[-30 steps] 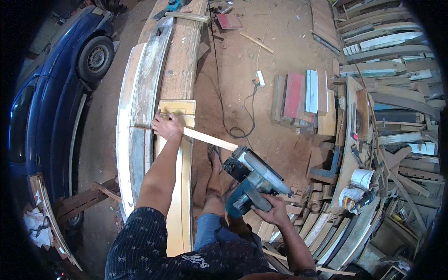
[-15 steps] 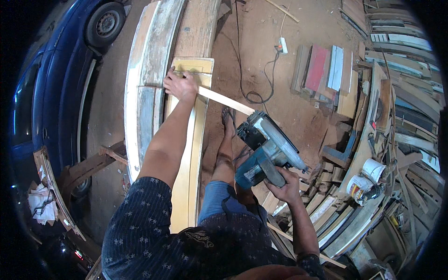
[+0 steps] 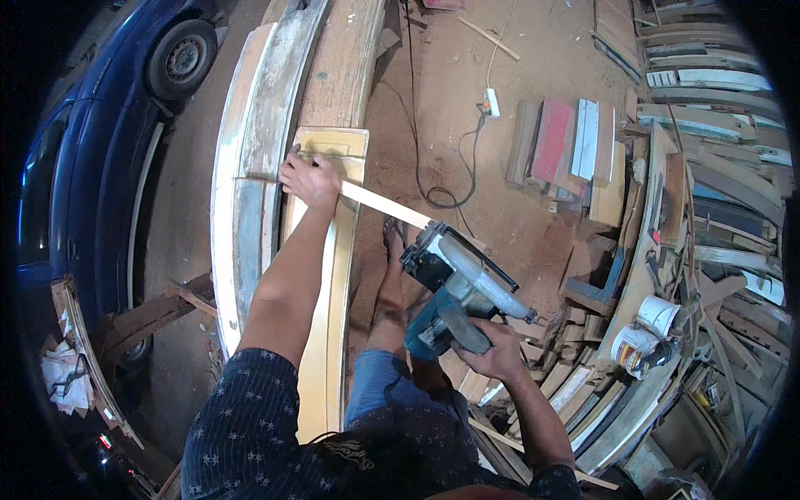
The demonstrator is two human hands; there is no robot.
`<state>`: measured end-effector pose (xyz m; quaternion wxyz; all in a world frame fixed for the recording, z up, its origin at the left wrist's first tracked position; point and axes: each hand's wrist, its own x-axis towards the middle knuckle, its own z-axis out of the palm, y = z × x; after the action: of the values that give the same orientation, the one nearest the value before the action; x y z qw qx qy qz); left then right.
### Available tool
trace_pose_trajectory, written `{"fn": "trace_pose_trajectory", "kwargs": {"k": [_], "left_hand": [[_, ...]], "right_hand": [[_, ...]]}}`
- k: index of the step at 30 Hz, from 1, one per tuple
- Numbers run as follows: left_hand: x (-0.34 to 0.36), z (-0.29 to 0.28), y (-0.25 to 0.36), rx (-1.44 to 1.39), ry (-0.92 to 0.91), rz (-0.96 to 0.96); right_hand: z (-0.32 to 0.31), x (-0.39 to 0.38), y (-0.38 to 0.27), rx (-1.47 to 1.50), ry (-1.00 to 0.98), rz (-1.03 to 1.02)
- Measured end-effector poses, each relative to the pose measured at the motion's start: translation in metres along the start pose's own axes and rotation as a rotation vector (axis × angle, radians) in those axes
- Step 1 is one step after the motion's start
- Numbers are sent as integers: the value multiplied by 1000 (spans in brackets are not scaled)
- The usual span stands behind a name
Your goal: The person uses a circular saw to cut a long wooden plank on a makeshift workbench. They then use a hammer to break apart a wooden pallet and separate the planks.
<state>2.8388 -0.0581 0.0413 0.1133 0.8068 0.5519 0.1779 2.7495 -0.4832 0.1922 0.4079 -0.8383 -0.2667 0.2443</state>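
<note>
My left hand (image 3: 310, 180) grips one end of a pale wood strip (image 3: 382, 201) over a yellow wooden panel (image 3: 333, 142), its fingers bent at the panel's left side. The panel lies along a long stack of weathered, partly white planks (image 3: 252, 108). My right hand (image 3: 492, 350) is closed round the handle of a teal, silver and black power tool (image 3: 462, 279), held right of the panel over my legs. The far end of the strip meets the tool's head; whether they touch or only overlap, I cannot tell.
A blue car (image 3: 83, 192) stands at left. On the dirt floor lie a power strip (image 3: 492, 102) with black cable and stacked red, white and brown boards (image 3: 553, 137). At right are piled curved planks (image 3: 700, 125) and white buckets (image 3: 657, 315).
The view has shifted, moving the scene within the picture. My hands, the wood strip and the power tool keep about the same places relative to each other and the panel.
</note>
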Motion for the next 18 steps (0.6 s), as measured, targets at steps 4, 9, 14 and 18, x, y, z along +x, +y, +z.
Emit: {"fn": "trace_pose_trajectory", "kwargs": {"k": [4, 9, 14, 18], "left_hand": [[-4, 0, 1, -12, -30, -2], [0, 3, 0, 7, -31, -7], [-1, 2, 1, 2, -22, 9], [-2, 0, 3, -4, -24, 12]], "right_hand": [[-3, 5, -4, -80, 0, -25], [4, 16, -17, 63, -42, 78], [12, 21, -15, 54, -48, 47], [9, 21, -21, 28, -63, 52]]}}
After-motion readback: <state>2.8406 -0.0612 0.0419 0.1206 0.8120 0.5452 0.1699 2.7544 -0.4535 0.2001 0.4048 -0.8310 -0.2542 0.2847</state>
